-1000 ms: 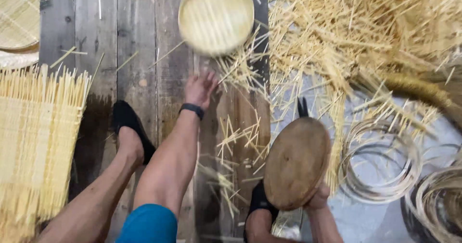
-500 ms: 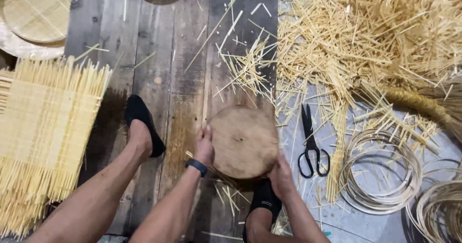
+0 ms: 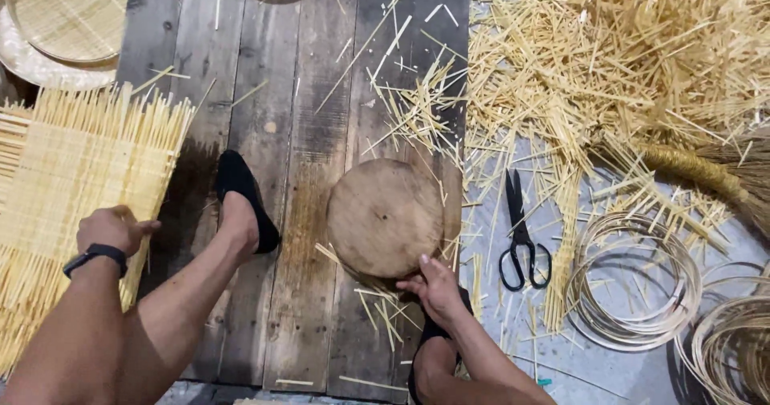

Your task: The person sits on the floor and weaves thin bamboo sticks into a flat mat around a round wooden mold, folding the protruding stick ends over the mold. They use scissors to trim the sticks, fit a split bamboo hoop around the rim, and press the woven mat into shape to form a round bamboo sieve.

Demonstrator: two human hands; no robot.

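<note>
Dark wooden planks [image 3: 297, 116] run under my legs, with a grey floor off to the right buried in cut bamboo splinters [image 3: 609, 60]. My right hand [image 3: 437, 289] grips the near edge of the round wooden block [image 3: 385, 216], fingers closed on its rim, thumb on top. My left hand [image 3: 112, 228] is curled shut on the edge of the woven bamboo mat [image 3: 72, 180], which spreads out to the left of it.

I judge the block could slip: I pinch it only at one edge, and loose splinters lie under it, so it may slide or tip onto my foot in the black shoe [image 3: 241, 192] just to the left of it. The mat's unbound slat ends could snag or splay if I drag it by one side. Black scissors [image 3: 521, 228] lie just right of my right hand, near enough to knock.

The block looks flat, worn and brown, with small nicks on its face.
</note>
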